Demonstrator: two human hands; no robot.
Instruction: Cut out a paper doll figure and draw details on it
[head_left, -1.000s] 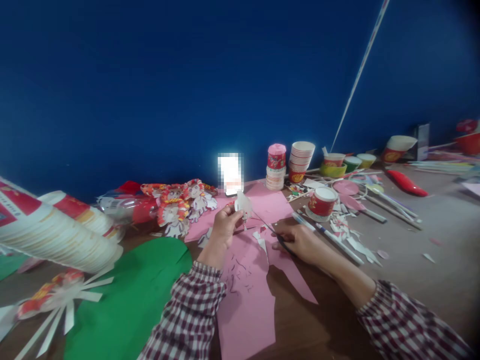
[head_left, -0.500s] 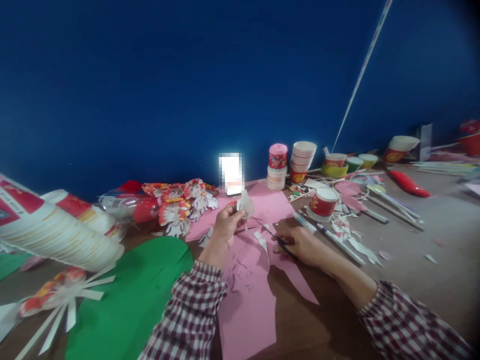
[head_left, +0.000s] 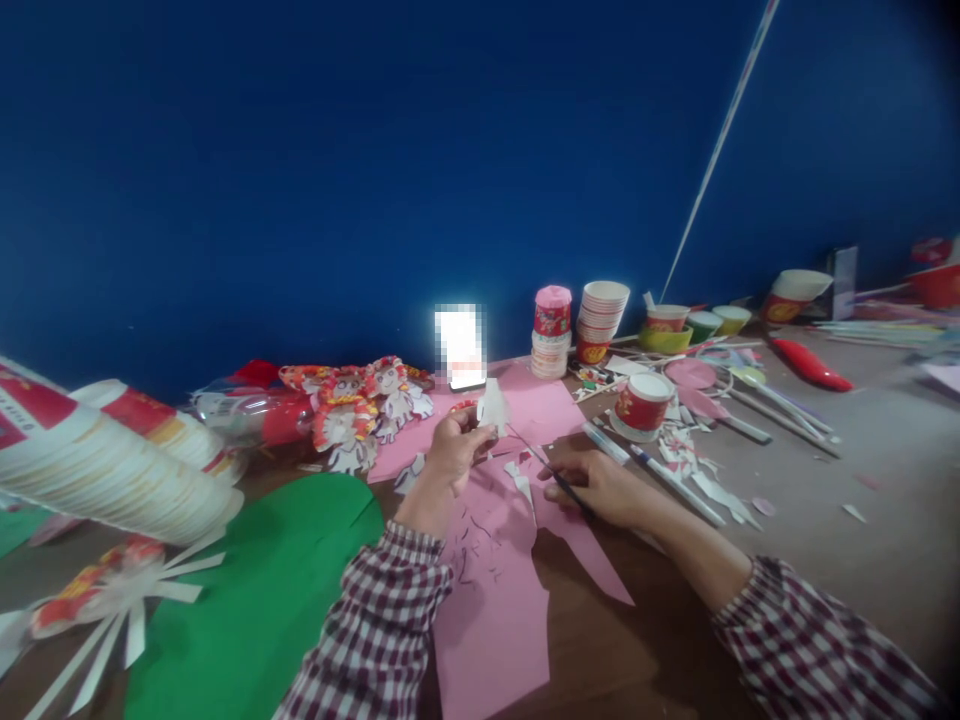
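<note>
The left hand is raised a little above the table, its fingertips pinched shut on a small white paper cutout that stands upright above the pink paper sheet. The right hand lies low over that same sheet, fingers curled closed around a thin dark tool whose slim tip slants up toward the cutout (whether it is a blade or small scissors cannot be told at this size). Tip and cutout are near each other; contact cannot be made out. Both forearms wear checked sleeves.

White paper scraps and tiny dark trimmings lie on the pink sheet between the hands. To the left, a large green paper sheet overlaps the wooden table, and a leaning stack of paper cups with red-and-white printing juts in from the edge; its lettering is too blurred to read. Behind the left hand sits a heap of red and white cutout figures. A bright phone screen stands against the blue wall, its content not legible. Just right of the right hand lie pens and a red paper cup with a gold pattern; farther back are more stacked cups, also with unreadable print.
</note>
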